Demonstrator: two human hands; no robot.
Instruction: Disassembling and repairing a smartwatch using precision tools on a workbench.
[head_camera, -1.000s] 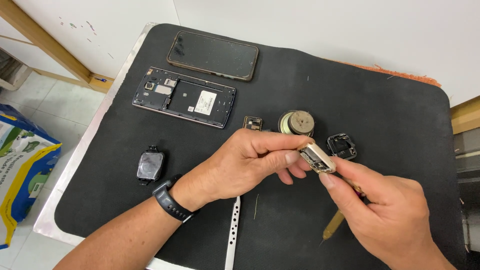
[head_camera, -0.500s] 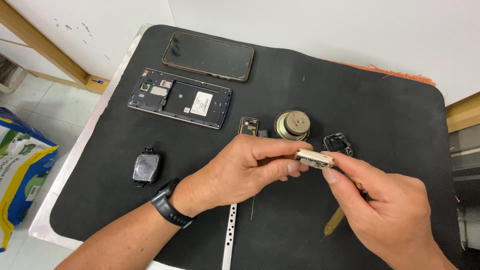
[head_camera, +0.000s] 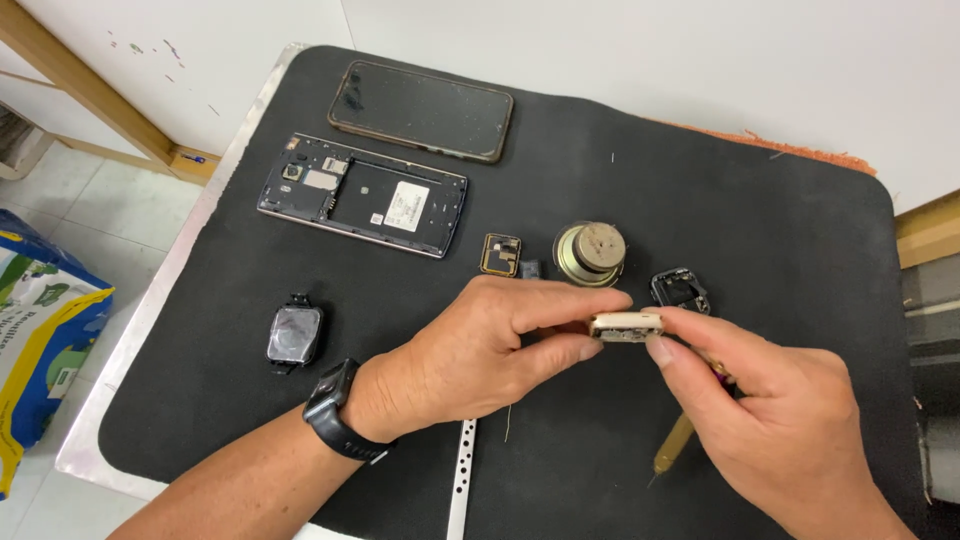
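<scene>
My left hand (head_camera: 490, 350) and my right hand (head_camera: 770, 410) pinch a small pale-gold watch case (head_camera: 626, 325) between their fingertips, held edge-on above the black mat (head_camera: 700, 190). The left wrist wears a black wristwatch (head_camera: 335, 405). Under my right palm a yellow-handled tool (head_camera: 675, 445) sticks out toward the mat's front, seemingly tucked in that hand. Just behind the case lie a round metal speaker (head_camera: 590, 250), a small black frame part (head_camera: 680, 290) and a small square gold-rimmed part (head_camera: 501, 254).
At the back of the mat lie a dark phone (head_camera: 420, 110) face up and an opened phone body (head_camera: 362, 195). A black watch module (head_camera: 294, 334) sits at the left. A white perforated strip (head_camera: 462, 480) lies at the front edge. A coloured bag (head_camera: 40, 340) stands on the floor.
The watch case has turned from tilted to level, edge-on between both hands. The view has shifted slightly; both hands stay in the same spot.
</scene>
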